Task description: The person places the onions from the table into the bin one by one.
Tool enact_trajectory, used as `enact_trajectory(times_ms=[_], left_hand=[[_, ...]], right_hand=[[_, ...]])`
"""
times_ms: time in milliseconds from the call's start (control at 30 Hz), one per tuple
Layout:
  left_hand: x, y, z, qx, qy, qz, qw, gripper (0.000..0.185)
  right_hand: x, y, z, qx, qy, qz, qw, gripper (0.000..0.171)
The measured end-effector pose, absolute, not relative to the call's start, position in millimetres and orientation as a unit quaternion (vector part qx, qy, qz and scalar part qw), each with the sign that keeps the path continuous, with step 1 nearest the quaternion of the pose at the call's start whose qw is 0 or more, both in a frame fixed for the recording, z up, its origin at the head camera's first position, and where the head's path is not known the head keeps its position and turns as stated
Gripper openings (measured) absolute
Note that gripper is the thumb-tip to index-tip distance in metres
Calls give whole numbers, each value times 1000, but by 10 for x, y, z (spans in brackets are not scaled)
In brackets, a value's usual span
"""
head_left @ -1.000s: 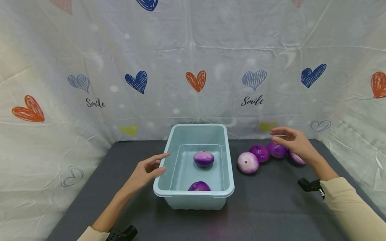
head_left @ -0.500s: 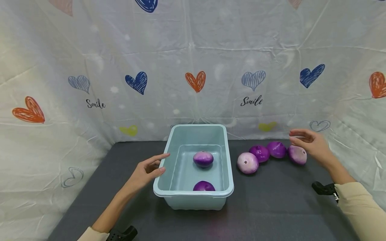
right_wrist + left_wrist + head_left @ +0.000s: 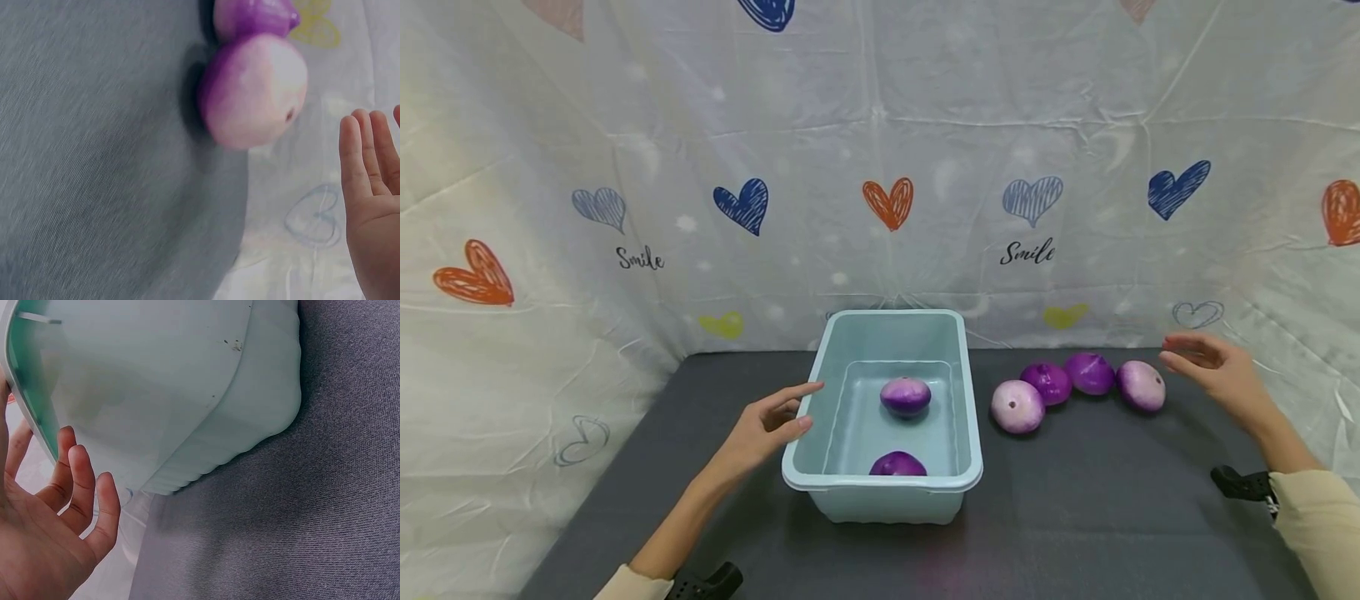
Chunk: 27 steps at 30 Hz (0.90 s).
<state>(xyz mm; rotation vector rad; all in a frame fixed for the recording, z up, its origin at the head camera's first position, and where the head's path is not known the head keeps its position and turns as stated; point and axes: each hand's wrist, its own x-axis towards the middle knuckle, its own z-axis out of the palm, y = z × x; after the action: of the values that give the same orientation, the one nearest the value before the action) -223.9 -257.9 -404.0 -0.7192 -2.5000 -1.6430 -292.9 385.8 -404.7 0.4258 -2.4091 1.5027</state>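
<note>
Bare right hand (image 3: 1225, 373) had swung rightward within the last second, off the row of round, glossy, onion-like pieces, carrying none.
Left to right: bare left hand (image 3: 760, 429) at the left rim of a pale blue-green rectangular plastic bin (image 3: 887, 503), fingers relaxed, grip loose. Bin held two: a purple piece (image 3: 906, 396) mid-floor, and a deeper purple piece (image 3: 898, 464) partly hidden by the front wall. On the dark grey cloth-covered table (image 3: 1075, 517), right of bin: a pale-faced piece (image 3: 1017, 407), two deep purple pieces (image 3: 1047, 383), a pink-and-purple piece (image 3: 1141, 386). Right hand just beyond that last one, fingers extended, apart from it; those four remained outside the bin.
</note>
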Motion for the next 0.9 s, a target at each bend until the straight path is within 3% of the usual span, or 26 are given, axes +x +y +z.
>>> enact_trajectory(times_ms=[233,667,900], left_hand=[[-2237,-2574,-4029,-231,-814,-533,33,47],[-2225,-2579,-4051,-231,-814,-532,35,47],[-2225,-2577,-4032,-224,-821,-524,34,47]], right_hand=[[-2885,4007,-4152,162,-851,484,120,43],[-2980,3958,-4374,136,-864,486,13,81],[-3051,3911,-4493,140,-864,482,29,78]])
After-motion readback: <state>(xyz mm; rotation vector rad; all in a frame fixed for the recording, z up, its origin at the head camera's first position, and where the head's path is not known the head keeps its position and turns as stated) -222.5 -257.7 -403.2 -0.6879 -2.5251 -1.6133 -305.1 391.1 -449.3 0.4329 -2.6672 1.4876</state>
